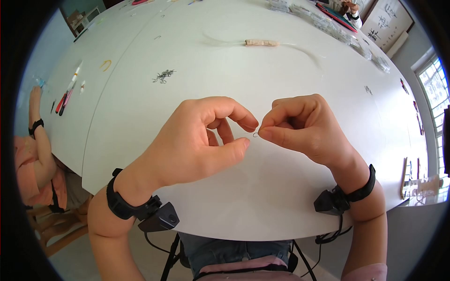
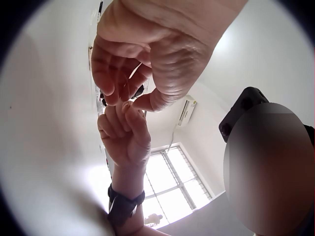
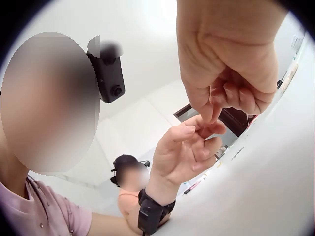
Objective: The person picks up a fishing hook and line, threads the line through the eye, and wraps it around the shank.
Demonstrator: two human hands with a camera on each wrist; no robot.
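Thumb and forefinger of my right hand [image 1: 304,129] pinch a tiny fishing hook [image 1: 255,135], whose curved end shows at the fingertips. My left hand [image 1: 197,140] is just beside it, fingers loosely bent and the thumb apart from the forefinger. In the left wrist view, a thin clear line [image 2: 127,84] shows faintly near the left fingers. Further up the white table lies a loose pile of small dark hooks [image 1: 164,76]. Beyond that is a bundle of clear line [image 1: 261,42] with a beige wrap round its middle and loose ends spreading both ways.
Red-handled pliers [image 1: 61,104] and a yellow loop [image 1: 106,65] are on the left of the white table [image 1: 225,201]. Clear plastic packets [image 1: 328,27] line the far right edge. Another person's arm [image 1: 43,140] rests at the left edge.
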